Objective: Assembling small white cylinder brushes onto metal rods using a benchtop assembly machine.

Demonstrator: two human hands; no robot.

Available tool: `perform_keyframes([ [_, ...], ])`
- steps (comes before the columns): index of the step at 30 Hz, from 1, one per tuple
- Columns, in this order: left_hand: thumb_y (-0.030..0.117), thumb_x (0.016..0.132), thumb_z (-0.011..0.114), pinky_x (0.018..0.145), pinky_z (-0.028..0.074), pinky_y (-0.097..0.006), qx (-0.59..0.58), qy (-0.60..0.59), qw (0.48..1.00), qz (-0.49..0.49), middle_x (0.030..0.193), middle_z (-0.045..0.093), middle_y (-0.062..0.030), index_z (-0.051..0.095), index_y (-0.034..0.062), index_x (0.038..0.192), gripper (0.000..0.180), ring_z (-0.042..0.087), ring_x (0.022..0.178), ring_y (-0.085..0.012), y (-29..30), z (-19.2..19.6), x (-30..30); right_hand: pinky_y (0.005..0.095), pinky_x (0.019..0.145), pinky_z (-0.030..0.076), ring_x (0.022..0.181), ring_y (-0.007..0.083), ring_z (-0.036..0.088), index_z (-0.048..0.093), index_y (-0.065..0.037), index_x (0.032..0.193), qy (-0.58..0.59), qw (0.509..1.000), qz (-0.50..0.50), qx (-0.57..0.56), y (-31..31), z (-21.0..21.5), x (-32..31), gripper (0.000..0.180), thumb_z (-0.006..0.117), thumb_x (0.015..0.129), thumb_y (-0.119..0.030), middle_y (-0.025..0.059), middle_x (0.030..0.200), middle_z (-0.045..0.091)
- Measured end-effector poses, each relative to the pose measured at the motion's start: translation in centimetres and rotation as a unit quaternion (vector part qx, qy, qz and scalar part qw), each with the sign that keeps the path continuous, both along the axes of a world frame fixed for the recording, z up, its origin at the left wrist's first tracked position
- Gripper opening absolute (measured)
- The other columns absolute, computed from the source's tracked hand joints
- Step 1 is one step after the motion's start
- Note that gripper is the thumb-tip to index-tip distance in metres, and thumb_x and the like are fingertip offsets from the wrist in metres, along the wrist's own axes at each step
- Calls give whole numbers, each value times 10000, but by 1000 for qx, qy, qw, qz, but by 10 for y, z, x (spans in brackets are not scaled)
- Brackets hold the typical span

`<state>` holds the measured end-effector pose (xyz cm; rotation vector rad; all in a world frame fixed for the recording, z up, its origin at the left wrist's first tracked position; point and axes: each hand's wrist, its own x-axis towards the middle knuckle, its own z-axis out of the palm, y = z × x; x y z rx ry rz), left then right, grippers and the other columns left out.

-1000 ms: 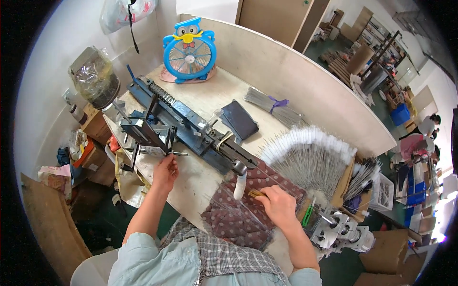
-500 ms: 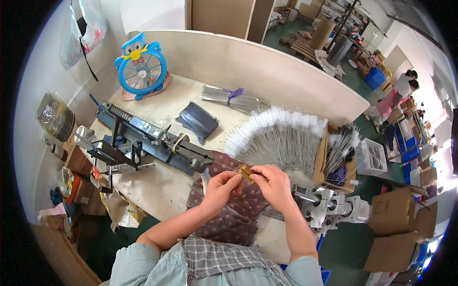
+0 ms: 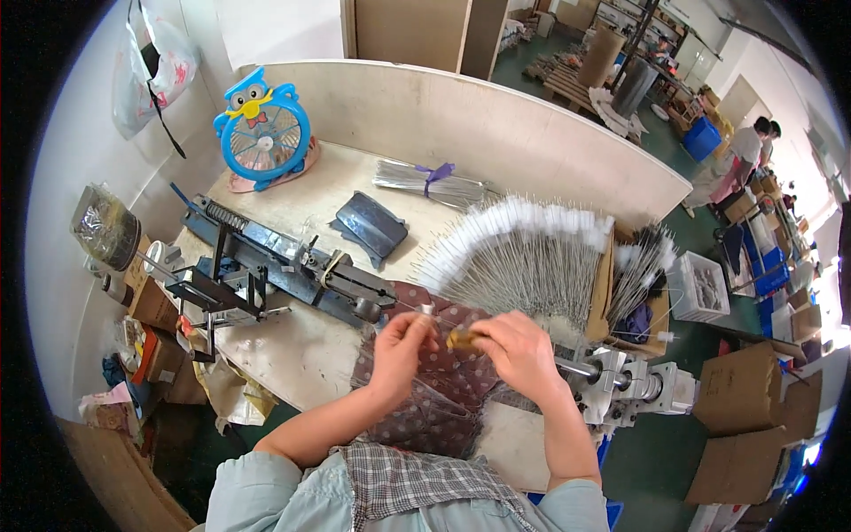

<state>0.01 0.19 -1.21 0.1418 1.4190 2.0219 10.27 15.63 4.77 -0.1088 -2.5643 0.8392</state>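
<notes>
My left hand (image 3: 404, 353) is closed in a pinch, with a small whitish piece (image 3: 427, 309) at its fingertips, too blurred to name. To its right, my right hand (image 3: 521, 353) grips a small brass-coloured block (image 3: 460, 340) between thumb and fingers. A short gap separates the two hands. Below them lies a brown polka-dot cloth (image 3: 425, 417), spread over the table edge and my lap. Just beyond my left hand is the end of a metal bench fixture (image 3: 355, 282) with a rod and clamp. A fan of thin wire brushes (image 3: 523, 257) with white tips rests beyond my right hand.
A bundle of wires (image 3: 399, 175) tied in purple, a dark folded sheet (image 3: 370, 227) and a blue owl-shaped fan (image 3: 264, 140) are on the table. At right stand a metal spindle machine (image 3: 620, 383), a carton of brushes (image 3: 651, 332) and a white crate (image 3: 698, 288). Other people (image 3: 745, 160) work far off.
My hands have drawn apart. The brass-coloured block has come away from my left fingers with my right hand, and a whitish piece now shows at the left fingertips.
</notes>
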Motion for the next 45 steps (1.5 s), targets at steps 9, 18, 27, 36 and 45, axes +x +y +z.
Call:
perform_keyframes([
  [9,220,922,583,644,447,-211,20,-109,994,1,775,603,-3,592,59,928,162,545,668,-75,-7,10,-13,369,668,456,767,271,565,660,-54,866,1,997,-26,76,-25,-14,-65,127,646,787,-152,84,776,618],
  [18,346,983,433,686,503,-303,33,-40,996,-69,825,615,-79,551,30,956,338,611,714,-162,-18,-1,-14,380,730,470,837,286,584,671,-55,920,-139,984,-27,-108,-22,-3,-61,208,605,833,-231,95,857,643],
  [27,410,982,375,843,475,-334,91,-142,985,48,981,622,-90,545,23,1039,427,618,917,-184,-5,4,-13,386,788,441,911,249,575,659,-83,976,21,993,-75,83,-49,-12,-59,273,689,751,-234,58,928,639],
  [36,165,930,504,776,502,-305,140,-149,977,58,947,617,-63,565,19,984,167,614,857,-143,-1,2,-7,360,784,424,943,202,558,697,-152,967,87,981,-87,149,-47,-19,-51,269,719,699,-173,-9,935,628],
  [45,109,899,552,783,503,-303,136,-119,982,52,965,615,-75,548,-4,1008,157,618,865,-157,-4,6,-8,359,782,432,965,196,554,705,-162,935,61,987,-86,125,-41,-21,-39,214,716,723,-192,-18,956,627],
])
